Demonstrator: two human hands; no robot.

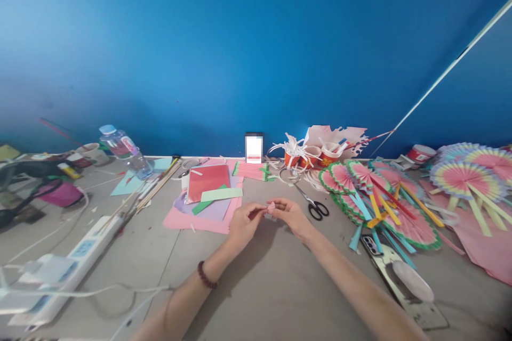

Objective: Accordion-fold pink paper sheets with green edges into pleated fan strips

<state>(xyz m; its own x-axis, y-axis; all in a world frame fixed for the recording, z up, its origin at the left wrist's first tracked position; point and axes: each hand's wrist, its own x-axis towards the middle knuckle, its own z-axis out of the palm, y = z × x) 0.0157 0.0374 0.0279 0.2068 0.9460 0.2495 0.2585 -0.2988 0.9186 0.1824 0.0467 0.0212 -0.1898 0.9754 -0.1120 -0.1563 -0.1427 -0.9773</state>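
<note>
Over the middle of the grey table, my left hand (245, 222) and my right hand (294, 217) meet at the fingertips. Both are closed on a small piece of pink paper (271, 206), which looks folded; the fingers cover most of it. Just left of my left hand lie pink sheets (176, 220), a lilac sheet (212, 213), a red pack of paper (206, 184) and green paper strips (222, 194). Scissors (318, 210) with black handles rest to the right of my right hand. Behind my hands is a row of pink and green strips (250, 171).
Folded paper fans (368, 186) crowd the right, near a phone (400, 282). Cups of white strips (310, 156) and a lit screen (254, 148) stand by the blue wall. At left are a leaning bottle (127, 149), thin sticks (158, 186) and a power strip (76, 266) with cables.
</note>
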